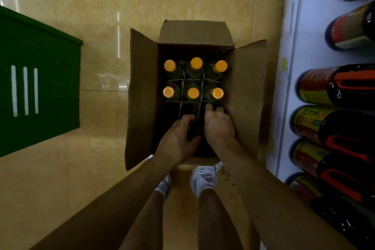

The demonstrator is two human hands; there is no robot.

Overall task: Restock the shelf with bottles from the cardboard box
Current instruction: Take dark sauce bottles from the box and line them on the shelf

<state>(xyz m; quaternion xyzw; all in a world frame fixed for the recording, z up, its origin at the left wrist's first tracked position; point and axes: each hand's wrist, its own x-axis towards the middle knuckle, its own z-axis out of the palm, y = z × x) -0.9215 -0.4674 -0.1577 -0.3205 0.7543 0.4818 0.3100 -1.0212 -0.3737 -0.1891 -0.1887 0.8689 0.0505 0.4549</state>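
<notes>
Head: both hands [178, 138] inside box [142, 87].

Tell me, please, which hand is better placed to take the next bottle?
Probably right: the right hand nearly reaches the near-right orange-capped bottle, and the shelf lies on that side.

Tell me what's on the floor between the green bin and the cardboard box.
Nothing: in the head view, only bare glossy floor tile lies between the green bin and the cardboard box.
</notes>
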